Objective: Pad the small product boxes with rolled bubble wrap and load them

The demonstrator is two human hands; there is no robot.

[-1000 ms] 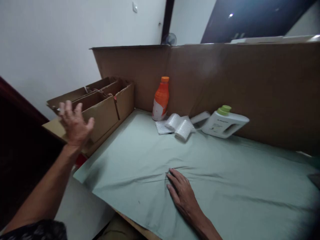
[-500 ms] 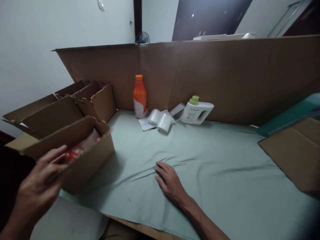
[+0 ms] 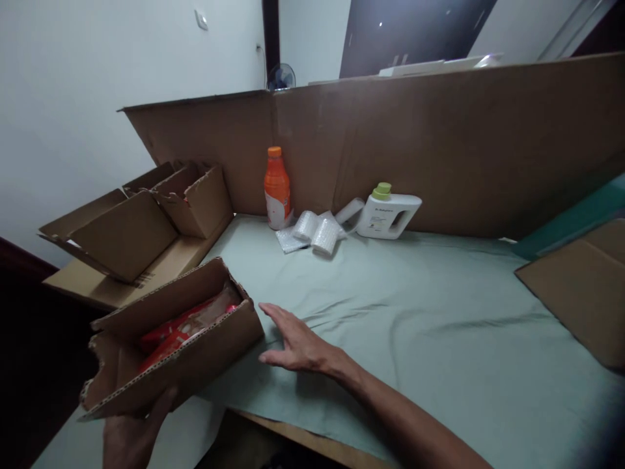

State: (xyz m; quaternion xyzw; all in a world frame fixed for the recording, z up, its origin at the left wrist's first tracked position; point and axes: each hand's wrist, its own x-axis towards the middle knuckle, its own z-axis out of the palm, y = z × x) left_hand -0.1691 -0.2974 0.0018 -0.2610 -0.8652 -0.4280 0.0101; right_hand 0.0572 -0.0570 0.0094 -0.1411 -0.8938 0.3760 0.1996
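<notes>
An open cardboard box (image 3: 205, 355) with ragged cut edges is held tilted at the lower left, jutting past the table's front edge. Red plastic packets (image 3: 180, 329) lie inside it. My left hand (image 3: 131, 433) grips the box from below at its near end; the thumb presses on the outer wall and the other fingers are hidden underneath. My right hand (image 3: 293, 342) is open just off the box's right end, fingers and thumb spread, with nothing in it.
Another cardboard box (image 3: 195, 202) with flaps stands back left. Along the cardboard screen (image 3: 430, 143) are an orange bottle (image 3: 277, 189), bubble-wrap rolls (image 3: 325, 236) and a white jug (image 3: 383, 218) with a green cap. A cardboard piece (image 3: 581, 286) sits right on the green cloth (image 3: 439, 365).
The box has swung away from the other box toward me and rightward. My left hand has shifted from its upper edge to underneath. My right hand has lifted off the cloth and moved left.
</notes>
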